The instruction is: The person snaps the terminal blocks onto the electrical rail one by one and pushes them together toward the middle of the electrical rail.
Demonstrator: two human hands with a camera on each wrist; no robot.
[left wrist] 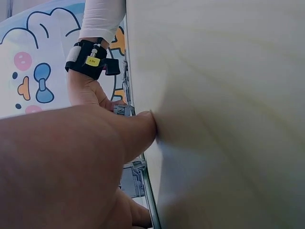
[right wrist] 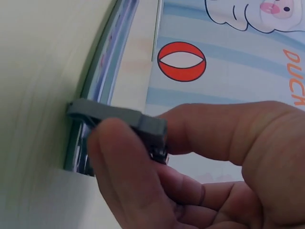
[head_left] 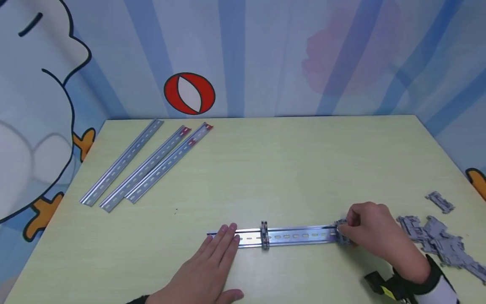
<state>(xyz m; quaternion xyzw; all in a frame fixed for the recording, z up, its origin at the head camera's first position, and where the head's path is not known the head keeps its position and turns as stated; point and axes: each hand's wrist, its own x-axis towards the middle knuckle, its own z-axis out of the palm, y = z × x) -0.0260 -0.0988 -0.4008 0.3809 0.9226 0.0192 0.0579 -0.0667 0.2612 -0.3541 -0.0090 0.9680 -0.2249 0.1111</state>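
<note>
A slotted metal DIN rail (head_left: 303, 234) lies lengthwise across the near part of the table. My left hand (head_left: 210, 268) rests flat over its left end, fingers straight. At the rail's right end my right hand (head_left: 373, 230) pinches a small grey DIN rail clip (right wrist: 119, 117) between thumb and fingers. That clip sits across the rail near its end in the right wrist view. Another grey clip (head_left: 265, 235) stands upright across the rail, just right of the left fingertips. In the left wrist view my left thumb (left wrist: 140, 133) reaches down to the tabletop.
A pile of loose grey clips (head_left: 442, 242) lies to the right of my right hand, with a single clip (head_left: 440, 202) behind it. Three more slotted rails (head_left: 121, 162) lie slanted at the back left, two with red marks. Printed walls border the table.
</note>
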